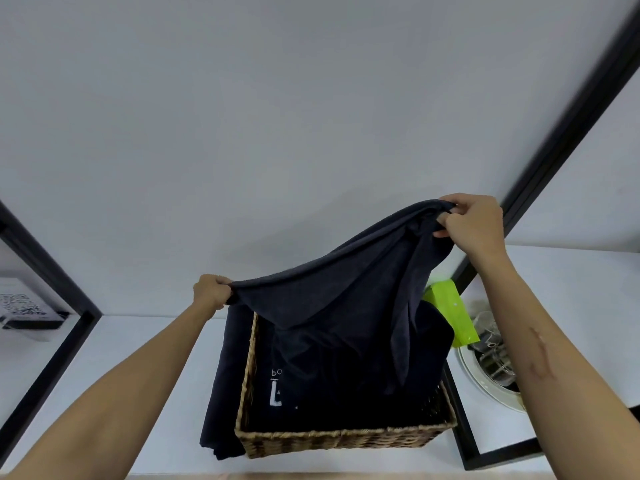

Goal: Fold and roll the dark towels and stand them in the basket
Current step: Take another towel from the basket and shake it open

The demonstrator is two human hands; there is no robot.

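Observation:
A dark navy towel point(332, 289) hangs stretched in the air above a woven wicker basket point(332, 439) on a white shelf. My left hand point(211, 291) grips its lower left corner, just above the basket's far left corner. My right hand point(472, 221) grips the opposite corner, held higher and to the right. The towel sags between them and a tail droops into the basket. More dark cloth point(311, 396) with white printed letters lies in the basket, and a dark piece point(223, 382) hangs over its left side.
The white shelf point(138, 393) is framed by black metal bars point(561, 133) on both sides. A bright green box point(450, 310) stands behind the basket on the right. A white plate with glassware point(491, 372) sits further right. A printed card point(24, 303) is at far left.

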